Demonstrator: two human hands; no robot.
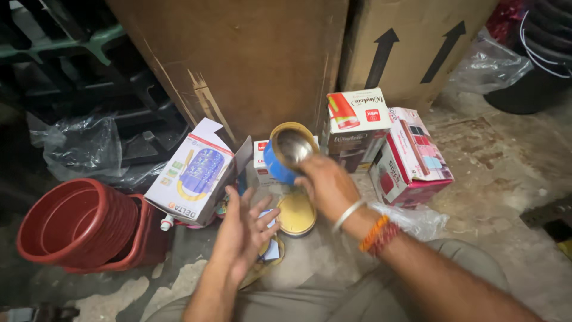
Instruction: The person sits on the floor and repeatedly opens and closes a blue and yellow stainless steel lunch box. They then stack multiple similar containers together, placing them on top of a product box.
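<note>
The right hand (325, 185) grips a blue, steel-lined round container (287, 154), lifted and tilted mouth-up. Its yellow round lid (296, 214) lies already off on the floor below. The left hand (241, 235) hovers open, empty, just beside.

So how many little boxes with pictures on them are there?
4: a white box left by the red tubs, a small box behind the blue cup, a tall box, a pink box right. More may be hidden.

Right hand (326, 186) hides container's (285, 154) base (fingers blurred).
</note>
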